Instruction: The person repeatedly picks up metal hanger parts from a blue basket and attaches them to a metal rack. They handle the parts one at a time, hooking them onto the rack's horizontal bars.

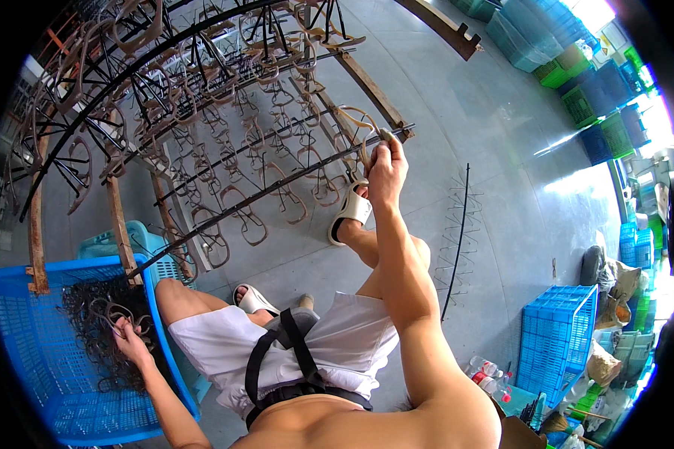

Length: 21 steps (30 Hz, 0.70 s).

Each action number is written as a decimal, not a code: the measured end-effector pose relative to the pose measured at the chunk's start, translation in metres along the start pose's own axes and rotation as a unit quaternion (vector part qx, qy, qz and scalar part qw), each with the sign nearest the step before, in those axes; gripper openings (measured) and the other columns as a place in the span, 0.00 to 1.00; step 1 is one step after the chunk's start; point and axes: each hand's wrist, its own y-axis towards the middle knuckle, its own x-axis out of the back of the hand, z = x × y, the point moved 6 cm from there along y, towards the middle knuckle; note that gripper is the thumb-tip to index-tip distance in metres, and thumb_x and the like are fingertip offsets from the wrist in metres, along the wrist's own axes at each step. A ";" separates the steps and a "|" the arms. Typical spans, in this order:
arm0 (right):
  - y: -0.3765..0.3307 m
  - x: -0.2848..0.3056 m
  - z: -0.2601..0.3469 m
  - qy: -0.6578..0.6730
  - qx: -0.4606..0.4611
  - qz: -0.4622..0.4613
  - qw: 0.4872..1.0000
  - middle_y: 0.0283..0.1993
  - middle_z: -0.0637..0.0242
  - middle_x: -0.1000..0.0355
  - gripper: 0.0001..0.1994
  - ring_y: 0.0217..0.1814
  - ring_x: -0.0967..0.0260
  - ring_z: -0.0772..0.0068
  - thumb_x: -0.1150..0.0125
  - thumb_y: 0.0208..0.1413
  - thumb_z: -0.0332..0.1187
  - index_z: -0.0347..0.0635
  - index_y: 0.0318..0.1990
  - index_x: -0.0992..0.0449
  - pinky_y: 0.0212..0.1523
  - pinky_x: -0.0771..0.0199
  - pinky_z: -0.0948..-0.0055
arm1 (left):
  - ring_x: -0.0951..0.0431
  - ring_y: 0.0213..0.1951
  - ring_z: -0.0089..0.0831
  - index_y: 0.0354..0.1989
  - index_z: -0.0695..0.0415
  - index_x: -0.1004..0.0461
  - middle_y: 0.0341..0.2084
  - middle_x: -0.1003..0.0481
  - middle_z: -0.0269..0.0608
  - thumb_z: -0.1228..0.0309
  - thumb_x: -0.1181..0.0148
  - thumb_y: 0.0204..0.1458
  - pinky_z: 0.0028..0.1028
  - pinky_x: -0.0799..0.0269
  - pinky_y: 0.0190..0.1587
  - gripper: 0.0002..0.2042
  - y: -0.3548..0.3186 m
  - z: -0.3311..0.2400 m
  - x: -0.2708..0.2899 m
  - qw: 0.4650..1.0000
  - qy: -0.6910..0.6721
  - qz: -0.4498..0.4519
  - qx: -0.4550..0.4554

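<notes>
My right hand [386,170] is raised by the near right end of a rack, its fingers closed on a tan looped frame [367,123] shaped like a glasses frame. Just beside it runs the black rod [292,178], from which several similar brown frames [290,203] hang. Down at the left, my left hand [132,343] reaches into a blue plastic crate [90,411]. Its fingers are closed on a brown looped frame [109,308], above a tangled heap of dark frames [101,352]. How the fingertips grip each frame is partly hidden.
Rusty rack bars [117,224] stand over the crate's far edge. A black rod with thin wire prongs [460,232] lies on the grey floor at my right. Beyond it are another blue crate [554,337], plastic bottles [487,374] and stacked bins [614,86].
</notes>
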 end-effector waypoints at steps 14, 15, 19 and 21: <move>-0.007 -0.005 0.000 -0.011 0.018 -0.003 1.000 0.19 0.77 0.41 0.11 0.17 0.48 0.88 0.56 0.61 0.28 0.36 0.48 0.31 0.16 0.46 0.85 | 0.29 0.32 0.23 0.44 0.66 0.33 0.37 0.28 0.40 0.74 0.53 0.55 0.20 0.32 0.31 0.12 -0.006 -0.002 -0.011 1.000 -0.013 0.015 0.001; -0.007 -0.004 -0.002 -0.012 0.013 -0.009 1.000 0.19 0.77 0.41 0.11 0.17 0.48 0.88 0.56 0.61 0.28 0.35 0.48 0.31 0.16 0.46 0.85 | 0.30 0.31 0.23 0.44 0.66 0.33 0.37 0.29 0.40 0.74 0.53 0.54 0.21 0.32 0.31 0.12 -0.005 -0.001 -0.011 1.000 -0.013 0.017 0.001; -0.010 -0.006 -0.004 -0.022 -0.002 -0.020 1.000 0.19 0.77 0.41 0.12 0.17 0.47 0.88 0.56 0.61 0.28 0.36 0.48 0.31 0.16 0.46 0.85 | 0.30 0.31 0.22 0.45 0.66 0.32 0.37 0.29 0.40 0.74 0.52 0.54 0.21 0.33 0.32 0.12 -0.005 0.001 -0.009 1.000 -0.019 0.016 0.002; -0.010 -0.007 -0.004 -0.024 0.000 -0.018 1.000 0.19 0.77 0.41 0.11 0.17 0.47 0.88 0.56 0.61 0.29 0.36 0.48 0.31 0.16 0.45 0.85 | 0.30 0.31 0.22 0.45 0.66 0.32 0.38 0.29 0.40 0.74 0.52 0.54 0.21 0.33 0.32 0.12 -0.006 -0.001 -0.009 1.000 -0.023 0.014 0.003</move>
